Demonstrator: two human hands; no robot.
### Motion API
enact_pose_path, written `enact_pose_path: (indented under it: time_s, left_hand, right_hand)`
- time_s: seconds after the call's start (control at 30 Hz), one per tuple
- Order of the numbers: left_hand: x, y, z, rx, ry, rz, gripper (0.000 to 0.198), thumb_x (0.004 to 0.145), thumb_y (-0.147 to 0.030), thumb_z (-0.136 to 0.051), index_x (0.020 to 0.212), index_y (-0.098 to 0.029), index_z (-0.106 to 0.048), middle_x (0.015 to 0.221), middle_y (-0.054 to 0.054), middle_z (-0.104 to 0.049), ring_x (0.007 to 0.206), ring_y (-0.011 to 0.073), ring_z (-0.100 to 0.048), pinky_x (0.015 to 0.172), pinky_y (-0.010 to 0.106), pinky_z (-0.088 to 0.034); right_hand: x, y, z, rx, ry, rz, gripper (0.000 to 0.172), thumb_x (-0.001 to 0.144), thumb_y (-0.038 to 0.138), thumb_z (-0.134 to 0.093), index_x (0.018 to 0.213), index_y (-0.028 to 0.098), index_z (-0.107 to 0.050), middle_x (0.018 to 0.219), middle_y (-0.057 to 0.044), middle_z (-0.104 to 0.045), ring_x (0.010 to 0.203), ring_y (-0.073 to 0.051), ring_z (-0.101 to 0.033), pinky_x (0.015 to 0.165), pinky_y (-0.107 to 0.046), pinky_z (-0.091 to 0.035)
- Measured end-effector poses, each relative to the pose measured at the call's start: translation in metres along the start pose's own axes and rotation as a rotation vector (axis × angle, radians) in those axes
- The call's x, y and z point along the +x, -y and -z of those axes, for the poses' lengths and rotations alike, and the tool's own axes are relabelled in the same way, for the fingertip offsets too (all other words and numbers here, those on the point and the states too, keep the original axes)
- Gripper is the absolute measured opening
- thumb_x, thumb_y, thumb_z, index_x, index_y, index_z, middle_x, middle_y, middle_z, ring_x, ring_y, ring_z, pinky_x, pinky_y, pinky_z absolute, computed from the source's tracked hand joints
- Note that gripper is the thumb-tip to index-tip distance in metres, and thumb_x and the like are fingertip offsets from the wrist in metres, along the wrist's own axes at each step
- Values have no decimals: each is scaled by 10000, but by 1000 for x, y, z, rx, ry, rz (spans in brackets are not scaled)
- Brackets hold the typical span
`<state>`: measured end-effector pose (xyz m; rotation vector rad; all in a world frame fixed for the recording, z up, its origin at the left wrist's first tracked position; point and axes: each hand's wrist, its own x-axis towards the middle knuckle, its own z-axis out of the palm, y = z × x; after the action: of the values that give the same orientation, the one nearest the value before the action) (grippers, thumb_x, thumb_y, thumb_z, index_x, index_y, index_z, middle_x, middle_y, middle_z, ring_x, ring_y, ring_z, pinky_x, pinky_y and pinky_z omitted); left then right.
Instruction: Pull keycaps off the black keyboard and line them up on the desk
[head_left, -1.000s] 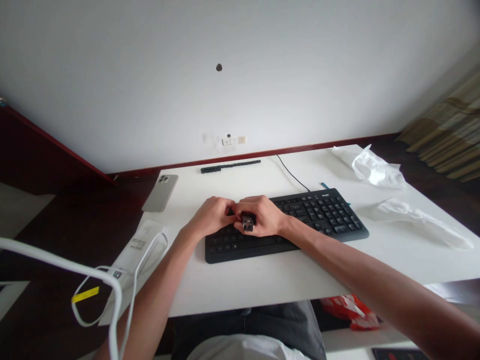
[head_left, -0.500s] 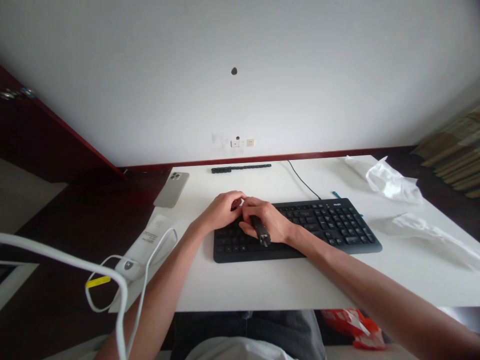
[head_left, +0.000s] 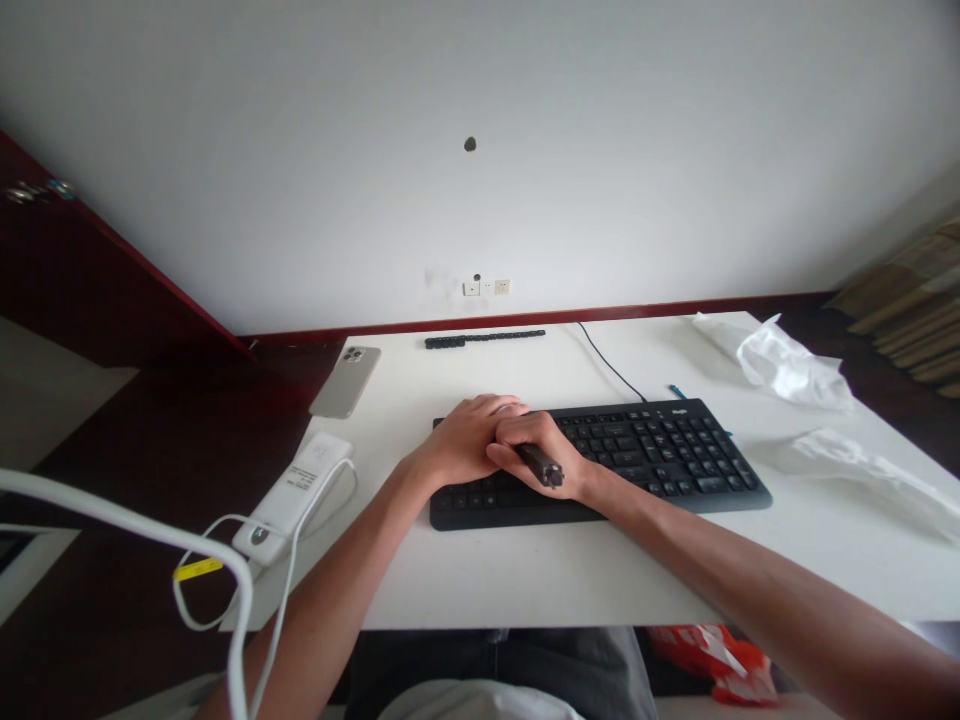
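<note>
A black keyboard (head_left: 660, 450) lies on the white table (head_left: 525, 570), its cable running to the back edge. Both my hands rest over its left half, touching each other. My right hand (head_left: 536, 445) is closed around a small dark rod-shaped tool (head_left: 541, 465) whose end points toward me. My left hand (head_left: 465, 440) lies on the keys beside it with fingers curled down; whether they hold anything is hidden.
A row of loose black keycaps (head_left: 484, 339) lies along the back edge. A phone (head_left: 345, 381) and a white power bank (head_left: 296, 494) with white cable (head_left: 225, 560) sit at the left. Crumpled white plastic bags (head_left: 787, 365) lie at the right.
Both hands shifted slightly right and pressed closer onto the keyboard. The dark tool in my right hand tilted from pointing down-left to lying flatter, tip toward the right.
</note>
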<state>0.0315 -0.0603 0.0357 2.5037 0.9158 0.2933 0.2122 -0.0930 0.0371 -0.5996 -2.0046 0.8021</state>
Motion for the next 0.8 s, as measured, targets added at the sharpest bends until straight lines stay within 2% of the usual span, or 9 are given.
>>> enact_pose_path:
  time_s: [0.13, 0.33, 0.43, 0.53, 0.63, 0.8]
  left_hand:
    - [4, -2, -6, 29, -14, 4, 595, 1033, -319, -480, 1610, -233, -367, 1665, 75, -446, 1547, 253, -383, 1262, 464, -331]
    - [8, 3, -14, 126, -34, -61, 543, 1025, -333, -495, 1555, -222, -451, 1617, 97, -501, 1512, 273, -421, 1231, 465, -351]
    - [8, 0, -14, 178, -27, -49, 558, 1042, -352, -476, 1583, -225, -428, 1629, 95, -487, 1518, 282, -408, 1227, 460, -343]
    - [7, -5, -11, 200, 16, -39, 605, 1061, -373, -451, 1649, -282, -343, 1714, 60, -369, 1574, 304, -334, 1243, 476, -310]
    - [6, -8, -7, 182, 76, -46, 617, 1059, -386, -462, 1660, -361, -328, 1762, -8, -249, 1605, 346, -271, 1255, 515, -286]
    - [7, -12, -2, 146, 106, -66, 583, 1063, -378, -471, 1638, -396, -379, 1754, -53, -258, 1614, 357, -248, 1268, 529, -269]
  right_hand:
    - [-4, -2, -2, -101, -20, 84, 413, 1015, 221, -546, 644, 234, -364, 607, 26, -461, 582, -131, -408, 598, -298, -372]
    - [-5, 1, -5, -173, 2, 158, 409, 1034, 231, -502, 651, 253, -361, 607, -1, -520, 614, -162, -500, 663, -327, -445]
    - [-5, 2, -5, -166, 31, 166, 404, 1034, 236, -502, 649, 260, -383, 619, -19, -557, 631, -175, -544, 670, -331, -474]
    - [-5, 2, -5, -146, 38, 199, 359, 1020, 204, -518, 672, 257, -450, 639, -30, -596, 655, -185, -581, 693, -334, -498]
    - [-6, 1, -5, -143, 24, 230, 330, 1010, 178, -528, 691, 251, -484, 645, -29, -603, 655, -182, -581, 701, -337, -508]
    - [-9, 1, -6, -168, 1, 243, 391, 1026, 217, -506, 651, 264, -407, 586, -15, -540, 599, -177, -526, 676, -354, -502]
